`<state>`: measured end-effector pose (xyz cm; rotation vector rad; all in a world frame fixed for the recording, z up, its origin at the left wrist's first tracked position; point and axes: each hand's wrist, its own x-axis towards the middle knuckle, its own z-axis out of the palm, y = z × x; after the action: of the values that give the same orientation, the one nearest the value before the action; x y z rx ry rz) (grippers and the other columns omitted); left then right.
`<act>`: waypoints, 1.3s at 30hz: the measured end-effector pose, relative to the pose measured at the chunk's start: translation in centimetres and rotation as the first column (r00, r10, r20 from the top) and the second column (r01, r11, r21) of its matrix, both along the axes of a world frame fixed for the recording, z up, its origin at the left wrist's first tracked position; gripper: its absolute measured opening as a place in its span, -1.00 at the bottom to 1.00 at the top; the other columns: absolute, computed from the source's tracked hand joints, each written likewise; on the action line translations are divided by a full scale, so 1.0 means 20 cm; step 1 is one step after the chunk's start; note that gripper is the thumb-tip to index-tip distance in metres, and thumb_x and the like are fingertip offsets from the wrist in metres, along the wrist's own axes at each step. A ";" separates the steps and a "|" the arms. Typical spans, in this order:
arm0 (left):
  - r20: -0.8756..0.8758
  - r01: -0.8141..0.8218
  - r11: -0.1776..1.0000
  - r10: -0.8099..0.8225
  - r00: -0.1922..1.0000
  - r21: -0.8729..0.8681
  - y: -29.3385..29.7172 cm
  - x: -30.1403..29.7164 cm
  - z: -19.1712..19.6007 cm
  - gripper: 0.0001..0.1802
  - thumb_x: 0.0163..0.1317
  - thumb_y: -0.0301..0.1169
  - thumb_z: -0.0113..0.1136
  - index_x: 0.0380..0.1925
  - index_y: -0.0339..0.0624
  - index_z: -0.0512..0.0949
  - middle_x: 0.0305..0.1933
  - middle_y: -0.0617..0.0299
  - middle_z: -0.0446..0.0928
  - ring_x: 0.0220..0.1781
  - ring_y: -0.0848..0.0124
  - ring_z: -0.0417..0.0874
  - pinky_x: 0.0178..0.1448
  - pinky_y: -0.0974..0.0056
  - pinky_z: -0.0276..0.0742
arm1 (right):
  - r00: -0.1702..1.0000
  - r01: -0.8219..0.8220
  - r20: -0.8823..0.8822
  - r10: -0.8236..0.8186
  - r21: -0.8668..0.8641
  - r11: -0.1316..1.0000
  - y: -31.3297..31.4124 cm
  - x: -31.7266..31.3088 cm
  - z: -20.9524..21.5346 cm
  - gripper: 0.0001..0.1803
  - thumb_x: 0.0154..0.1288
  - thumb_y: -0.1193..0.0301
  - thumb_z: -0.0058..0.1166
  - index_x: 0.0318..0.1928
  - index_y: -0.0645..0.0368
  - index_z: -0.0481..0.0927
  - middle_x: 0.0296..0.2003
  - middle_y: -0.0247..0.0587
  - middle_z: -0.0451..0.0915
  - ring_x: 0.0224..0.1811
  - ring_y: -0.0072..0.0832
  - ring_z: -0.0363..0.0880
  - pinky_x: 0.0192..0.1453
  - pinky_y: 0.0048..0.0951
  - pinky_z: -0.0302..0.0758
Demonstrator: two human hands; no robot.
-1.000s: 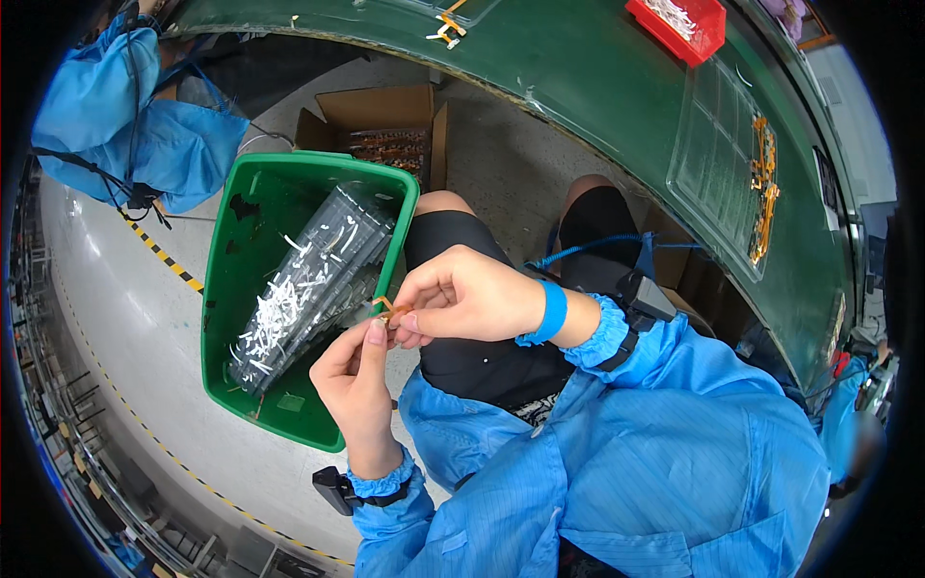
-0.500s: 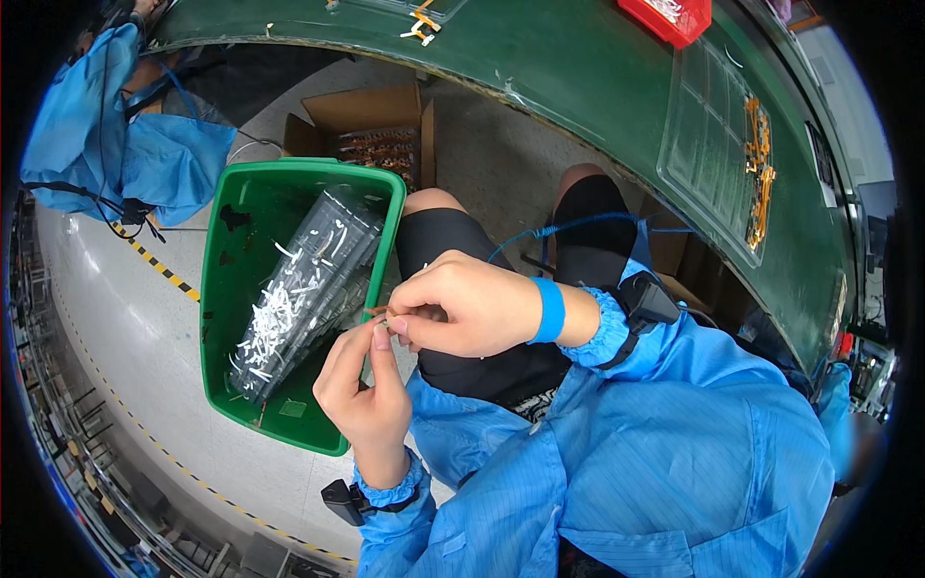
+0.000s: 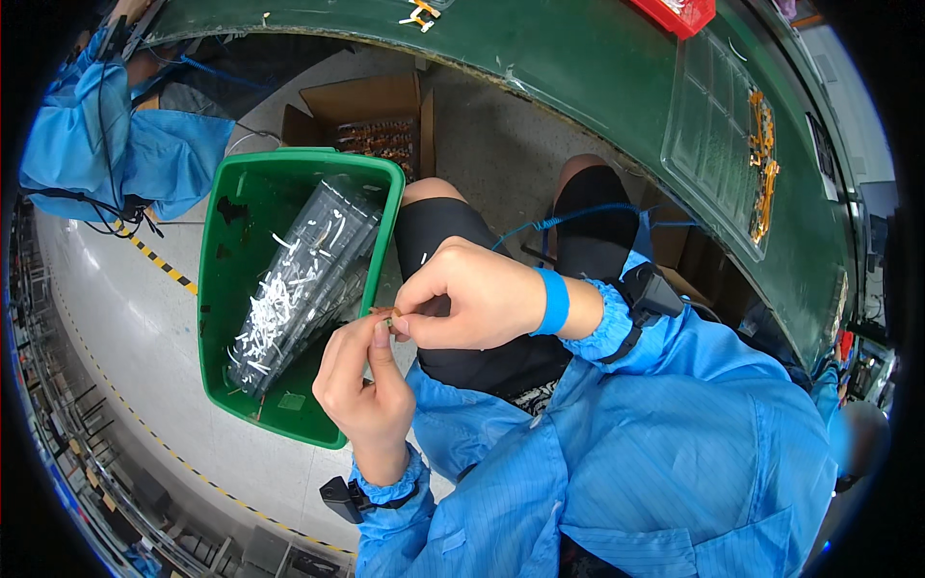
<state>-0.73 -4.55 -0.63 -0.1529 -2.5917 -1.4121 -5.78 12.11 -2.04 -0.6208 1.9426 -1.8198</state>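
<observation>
Thin orange strip [image 3: 381, 310] tipped flatter | left hand [image 3: 366, 380], right hand [image 3: 470, 297]: pinching it, likely for control | green plastic bin [image 3: 218, 323] within reach

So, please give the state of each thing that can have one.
Left hand, pinching the small orange part
Right hand, pinching the same part
Green bin, open, holding dark trays and white scraps
Cardboard box, flaps open
Blue wristband, worn on right wrist
Red container, open
</observation>
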 end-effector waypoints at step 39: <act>0.212 -0.506 0.767 0.460 0.862 0.395 -0.02 0.01 -0.09 -0.82 0.31 -0.55 0.16 -0.17 -0.46 0.62 -0.25 -0.02 0.67 -0.24 0.38 0.72 -0.24 0.42 0.64 | 0.983 0.067 -0.166 -0.076 -0.064 0.996 -0.01 0.04 -0.04 -0.84 0.32 0.50 0.04 -0.20 0.34 0.62 -0.47 -0.08 0.61 -0.39 -0.21 0.63 -0.27 -0.32 0.54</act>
<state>-0.47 -5.00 -2.41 0.6283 -2.0689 -1.7591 -5.07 11.97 -2.86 -0.7552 2.0502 -1.9297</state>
